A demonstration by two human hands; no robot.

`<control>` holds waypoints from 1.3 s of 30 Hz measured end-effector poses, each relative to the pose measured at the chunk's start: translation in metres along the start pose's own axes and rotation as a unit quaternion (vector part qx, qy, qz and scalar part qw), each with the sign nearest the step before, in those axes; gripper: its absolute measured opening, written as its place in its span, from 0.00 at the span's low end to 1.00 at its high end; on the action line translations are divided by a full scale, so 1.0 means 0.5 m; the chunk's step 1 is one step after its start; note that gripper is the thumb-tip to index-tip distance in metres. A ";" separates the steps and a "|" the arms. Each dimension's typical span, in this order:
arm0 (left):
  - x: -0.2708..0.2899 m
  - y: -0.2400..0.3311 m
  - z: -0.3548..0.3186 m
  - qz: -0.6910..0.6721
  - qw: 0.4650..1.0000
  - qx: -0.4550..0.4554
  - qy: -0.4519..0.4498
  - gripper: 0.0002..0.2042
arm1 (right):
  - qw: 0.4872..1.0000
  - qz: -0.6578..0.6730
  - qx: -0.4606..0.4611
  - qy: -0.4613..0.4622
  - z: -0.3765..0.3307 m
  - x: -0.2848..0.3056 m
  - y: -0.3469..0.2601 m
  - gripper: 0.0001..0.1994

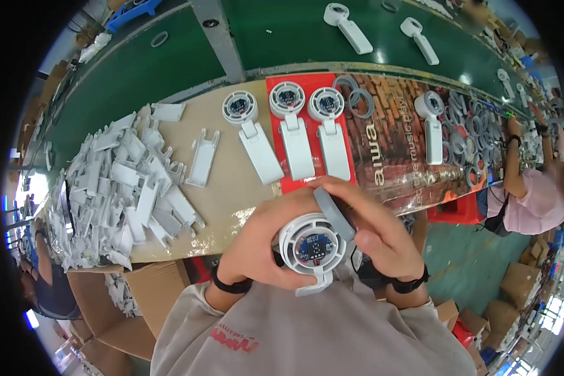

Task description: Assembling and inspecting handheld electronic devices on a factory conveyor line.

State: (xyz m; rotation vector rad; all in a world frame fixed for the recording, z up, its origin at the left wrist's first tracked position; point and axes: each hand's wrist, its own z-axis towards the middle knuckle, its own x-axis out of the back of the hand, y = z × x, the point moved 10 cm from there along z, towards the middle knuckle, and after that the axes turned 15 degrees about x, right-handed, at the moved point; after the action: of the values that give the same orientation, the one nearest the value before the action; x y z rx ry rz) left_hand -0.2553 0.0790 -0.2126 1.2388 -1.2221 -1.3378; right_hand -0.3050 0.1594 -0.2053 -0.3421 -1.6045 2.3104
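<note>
My left hand [266, 235] is wrapped round the head of a white handheld fan [313, 247], whose open round face shows a blue circuit board and wires. In my right hand [382, 238] is a grey ring [334, 214], held tilted on edge against the upper right of the fan's rim. On the table beyond my hands lie three white fans in a row: a left fan [257, 150], a middle fan [296, 147] and a right fan [333, 147]. Their round heads also show circuit boards.
White plastic handle covers [131, 182] are heaped at the left, one cover [203, 158] lying apart. Grey rings [467, 128] pile up at the right beside another fan [432, 131]. A green conveyor [282, 47] runs behind. Cardboard boxes [150, 301] stand below; a person [532, 200] works at right.
</note>
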 end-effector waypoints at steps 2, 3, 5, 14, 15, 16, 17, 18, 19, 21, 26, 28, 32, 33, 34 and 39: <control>0.003 0.000 -0.008 -0.022 1.000 -0.004 0.017 0.33 | 0.998 -0.040 0.003 0.049 -0.006 0.011 -0.013 0.34; 0.009 0.001 -0.016 -0.042 0.998 -0.013 0.036 0.34 | 0.992 -0.084 0.008 0.095 -0.013 0.024 -0.021 0.36; 0.012 0.003 -0.025 -0.027 0.997 -0.036 0.058 0.36 | 0.981 -0.081 0.049 0.171 -0.033 0.037 -0.022 0.40; 0.076 -0.014 -0.090 -0.111 0.953 -0.027 0.279 0.40 | 0.943 0.216 0.155 0.201 -0.025 -0.020 -0.022 0.40; 0.077 -0.015 -0.093 -0.109 0.951 -0.023 0.287 0.39 | 0.952 0.185 0.157 0.187 -0.024 -0.024 -0.024 0.39; 0.075 -0.020 -0.093 -0.123 0.949 -0.019 0.291 0.40 | 0.952 0.186 0.156 0.186 -0.026 -0.021 -0.020 0.39; 0.075 -0.021 -0.094 -0.123 0.948 -0.018 0.292 0.40 | 0.957 0.165 0.183 0.155 -0.026 -0.025 -0.030 0.39; 0.075 -0.026 -0.094 -0.131 0.948 -0.011 0.290 0.40 | 0.959 0.144 0.209 0.123 -0.025 -0.032 -0.041 0.39; 0.075 -0.031 -0.094 -0.140 0.948 -0.004 0.287 0.41 | 0.959 0.145 0.208 0.123 -0.018 -0.034 -0.044 0.39; 0.074 -0.033 -0.096 -0.150 0.949 0.010 0.278 0.42 | 0.966 0.112 0.188 0.139 -0.001 -0.034 -0.049 0.40; 0.078 -0.027 -0.101 -0.143 0.950 0.001 0.278 0.43 | 0.961 0.087 0.224 0.134 -0.005 -0.041 -0.062 0.35; 0.080 -0.019 -0.100 -0.120 0.953 -0.009 0.277 0.43 | 0.955 0.081 0.253 0.132 -0.006 -0.039 -0.068 0.33; 0.075 -0.005 -0.098 -0.094 0.958 -0.023 0.271 0.43 | 0.959 0.041 0.245 0.134 0.007 -0.041 -0.092 0.31; 0.077 -0.006 -0.099 -0.095 0.957 -0.023 0.272 0.43 | 0.969 0.005 0.190 0.158 0.009 -0.037 -0.083 0.30; 0.074 -0.007 -0.097 -0.090 0.961 -0.022 0.262 0.42 | 0.969 0.005 0.190 0.158 0.005 -0.040 -0.081 0.30; 0.069 -0.024 -0.094 -0.176 0.953 -0.008 0.246 0.41 | 0.953 -0.026 0.224 0.203 -0.013 -0.039 -0.084 0.25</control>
State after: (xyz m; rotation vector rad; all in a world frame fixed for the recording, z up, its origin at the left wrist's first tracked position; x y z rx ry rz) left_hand -0.2109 0.0421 -0.2278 1.7090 -0.6569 -1.1719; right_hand -0.2797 0.1711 -0.1679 -0.6030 -0.8581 2.2876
